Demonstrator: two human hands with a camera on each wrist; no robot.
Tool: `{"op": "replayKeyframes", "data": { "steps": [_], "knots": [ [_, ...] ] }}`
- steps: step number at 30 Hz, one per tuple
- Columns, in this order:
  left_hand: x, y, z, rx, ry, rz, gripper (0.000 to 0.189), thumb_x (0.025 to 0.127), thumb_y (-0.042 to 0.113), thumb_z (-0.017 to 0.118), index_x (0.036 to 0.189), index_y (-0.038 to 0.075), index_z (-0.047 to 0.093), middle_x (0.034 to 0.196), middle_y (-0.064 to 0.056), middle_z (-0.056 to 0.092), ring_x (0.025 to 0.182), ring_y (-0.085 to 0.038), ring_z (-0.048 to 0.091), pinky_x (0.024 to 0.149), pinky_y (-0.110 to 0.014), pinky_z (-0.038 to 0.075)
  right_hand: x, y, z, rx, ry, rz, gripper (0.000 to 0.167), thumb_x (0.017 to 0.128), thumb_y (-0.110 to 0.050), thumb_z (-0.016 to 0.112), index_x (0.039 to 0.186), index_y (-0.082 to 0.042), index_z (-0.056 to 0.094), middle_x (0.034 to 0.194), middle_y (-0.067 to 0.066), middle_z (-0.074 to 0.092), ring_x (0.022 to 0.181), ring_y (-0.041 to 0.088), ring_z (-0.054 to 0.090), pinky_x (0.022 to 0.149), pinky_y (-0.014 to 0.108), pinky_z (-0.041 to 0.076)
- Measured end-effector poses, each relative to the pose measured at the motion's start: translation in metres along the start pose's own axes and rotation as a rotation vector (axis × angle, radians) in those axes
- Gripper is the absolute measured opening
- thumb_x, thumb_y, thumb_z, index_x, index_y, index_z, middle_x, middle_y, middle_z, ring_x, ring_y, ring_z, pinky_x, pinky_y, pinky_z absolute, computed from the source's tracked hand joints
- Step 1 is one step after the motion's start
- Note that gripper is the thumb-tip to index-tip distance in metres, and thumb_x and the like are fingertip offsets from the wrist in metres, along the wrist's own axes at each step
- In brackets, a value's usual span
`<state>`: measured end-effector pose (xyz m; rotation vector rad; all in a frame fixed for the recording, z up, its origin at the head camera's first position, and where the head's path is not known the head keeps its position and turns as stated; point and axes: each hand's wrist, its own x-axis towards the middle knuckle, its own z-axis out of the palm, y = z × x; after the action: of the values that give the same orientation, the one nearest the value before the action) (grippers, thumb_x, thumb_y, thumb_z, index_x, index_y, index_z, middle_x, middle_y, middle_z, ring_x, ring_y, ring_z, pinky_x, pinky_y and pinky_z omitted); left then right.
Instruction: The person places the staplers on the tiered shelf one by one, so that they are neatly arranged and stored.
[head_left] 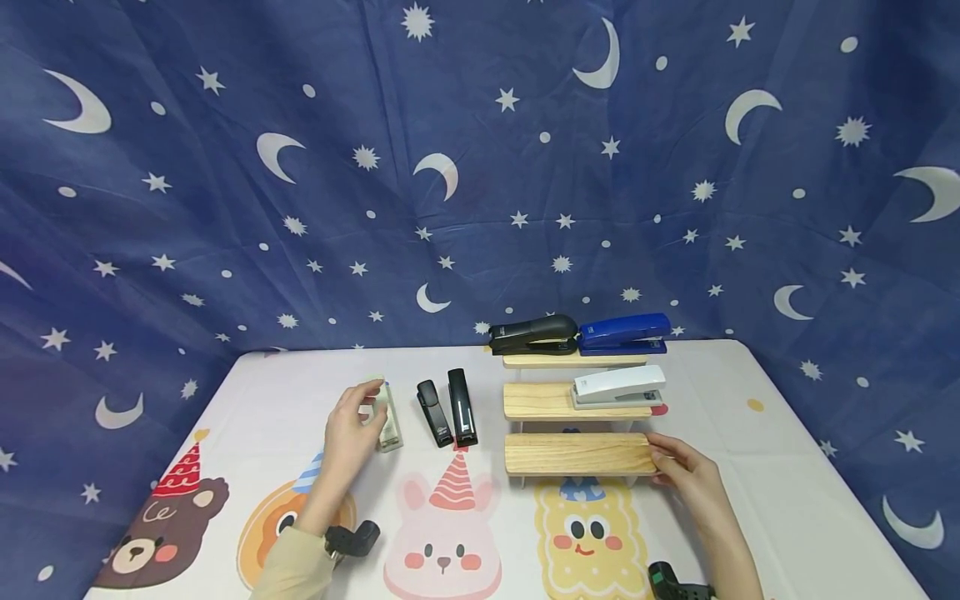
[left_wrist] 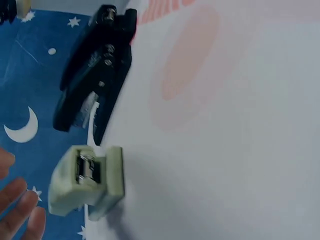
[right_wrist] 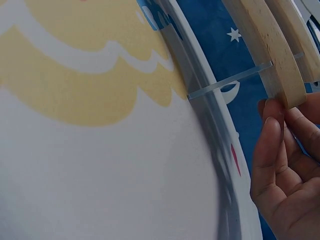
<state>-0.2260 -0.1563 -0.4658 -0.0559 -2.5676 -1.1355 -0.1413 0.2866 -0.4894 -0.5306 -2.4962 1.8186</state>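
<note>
Loose-fingered left hand flanked pale green stapler; right hand pinched three-tier wooden riser, which risked toppling if tugged.

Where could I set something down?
Free: the bottom shelf beside the right hand, the table right of that hand, and the middle shelf left of the white stapler. Crowded: the top shelf, with a black stapler and a blue stapler.

The head view is bright, both wrist views dimmer and softer.
</note>
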Motion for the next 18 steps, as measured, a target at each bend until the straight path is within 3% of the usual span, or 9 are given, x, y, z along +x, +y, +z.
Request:
{"op": "replayKeyframes", "data": {
  "steps": [8, 14, 18],
  "knots": [
    [0.002, -0.013, 0.003, 0.054, -0.092, -0.119, 0.055, 0.084, 0.011, 0.065, 0.136, 0.004, 0.049, 0.131, -0.02, 0.051, 0.115, -0.036, 0.056, 0.09, -0.048, 0.049, 0.0, 0.0, -0.001, 0.022, -0.009, -0.004, 0.044, 0.097, -0.017, 0.052, 0.136, 0.003, 0.049, 0.112, -0.011, 0.062, 0.084, -0.005, 0.058, 0.074, 0.02, 0.053],
    [0.005, -0.019, 0.006, 0.05, -0.101, -0.148, 0.057, 0.085, 0.012, 0.065, 0.138, 0.004, 0.046, 0.133, -0.022, 0.048, 0.116, -0.038, 0.056, 0.09, -0.05, 0.047, 0.001, 0.0, 0.0, 0.01, -0.01, 0.008, 0.044, 0.097, -0.018, 0.052, 0.137, 0.002, 0.048, 0.129, 0.009, 0.058, 0.085, -0.005, 0.057, 0.074, 0.019, 0.053],
    [0.006, -0.021, 0.009, 0.042, -0.118, -0.163, 0.059, 0.085, 0.015, 0.065, 0.139, 0.003, 0.045, 0.131, -0.023, 0.049, 0.114, -0.038, 0.057, 0.09, -0.052, 0.046, 0.001, 0.001, 0.0, 0.013, -0.007, -0.002, 0.044, 0.097, -0.016, 0.052, 0.137, 0.003, 0.048, 0.127, 0.009, 0.06, 0.084, -0.005, 0.057, 0.074, 0.019, 0.053]
  ]
}}
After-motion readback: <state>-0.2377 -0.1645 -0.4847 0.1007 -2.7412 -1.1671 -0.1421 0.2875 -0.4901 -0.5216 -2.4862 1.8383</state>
